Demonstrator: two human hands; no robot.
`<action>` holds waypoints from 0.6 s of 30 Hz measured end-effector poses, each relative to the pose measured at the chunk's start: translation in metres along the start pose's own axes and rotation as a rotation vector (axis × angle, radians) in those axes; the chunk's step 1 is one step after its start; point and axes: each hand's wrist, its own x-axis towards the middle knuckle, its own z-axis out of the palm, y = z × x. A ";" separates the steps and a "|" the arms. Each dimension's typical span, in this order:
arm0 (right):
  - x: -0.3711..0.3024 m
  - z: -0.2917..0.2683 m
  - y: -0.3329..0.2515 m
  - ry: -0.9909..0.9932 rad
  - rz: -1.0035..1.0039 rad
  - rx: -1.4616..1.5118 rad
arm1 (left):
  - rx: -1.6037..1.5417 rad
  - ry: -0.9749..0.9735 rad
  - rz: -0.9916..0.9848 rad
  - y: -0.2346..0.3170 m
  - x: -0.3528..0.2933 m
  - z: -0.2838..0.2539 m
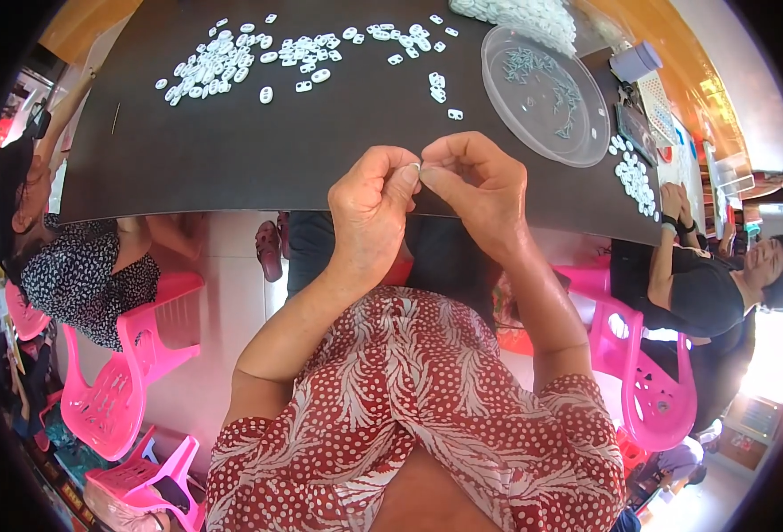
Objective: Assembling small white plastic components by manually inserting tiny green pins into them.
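Over the table's near edge, my left hand (369, 213) is closed in a pinch, thumb against fingers. My right hand (490, 191) pinches right beside it, and the fingertips of both nearly meet. A bit of white shows between them, too small to name. Beyond my hands, small white oval pieces with two holes (218, 66) lie heaped on the dark table (232, 160). More such white pieces (437, 87) are scattered farther to the right. To the right of my right hand, a round clear plastic tray (546, 146) holds small grey screws (533, 75).
A clear bag of white pieces (524, 19) stands behind the tray. Another white heap (635, 182), a phone (637, 131) and a purple-grey cup (635, 62) are at the right. People sit at both sides, near pink plastic chairs (112, 403). A thin stick (115, 118) lies left.
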 end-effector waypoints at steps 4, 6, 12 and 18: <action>0.001 0.004 0.004 -0.002 0.001 -0.025 | 0.032 0.028 0.009 -0.004 0.000 0.000; 0.002 0.005 0.003 -0.006 -0.005 -0.054 | -0.007 0.009 -0.023 -0.005 0.003 -0.002; 0.008 0.007 0.002 -0.024 -0.019 0.062 | -0.356 -0.003 -0.151 -0.007 0.011 -0.009; 0.010 0.011 0.006 -0.034 -0.028 0.034 | -0.368 0.005 -0.142 -0.007 0.014 -0.009</action>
